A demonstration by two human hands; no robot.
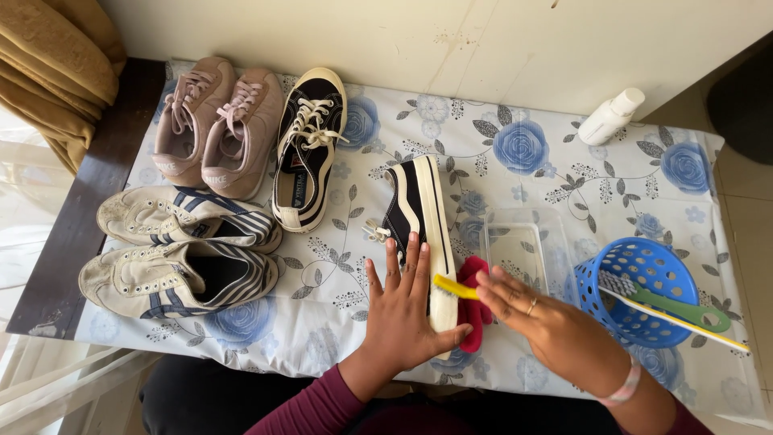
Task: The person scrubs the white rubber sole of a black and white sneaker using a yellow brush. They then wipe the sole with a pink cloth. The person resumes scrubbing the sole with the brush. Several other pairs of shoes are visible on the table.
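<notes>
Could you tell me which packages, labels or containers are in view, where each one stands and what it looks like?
White squeeze bottle: lies tilted at the far right of the table, by the wall; plain white, capped.
Clear plastic tub: rectangular, see-through, just beyond the right hand.
Blue basket: round, perforated, at the right; holds brushes.
Insole label: small dark patch inside the upright black sneaker.

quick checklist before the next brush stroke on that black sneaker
1. Black sneaker lying on its side, white sole toward the brush: ok.
2. Left hand flat on the sneaker, steadying it: ok.
3. Right hand gripping the yellow brush, its tip at the sole: ok.
4. Bristles wet or soapy: cannot tell.
5. Red cloth close by, beside the sole: ok.
6. Clear container holding water: cannot tell.
</notes>
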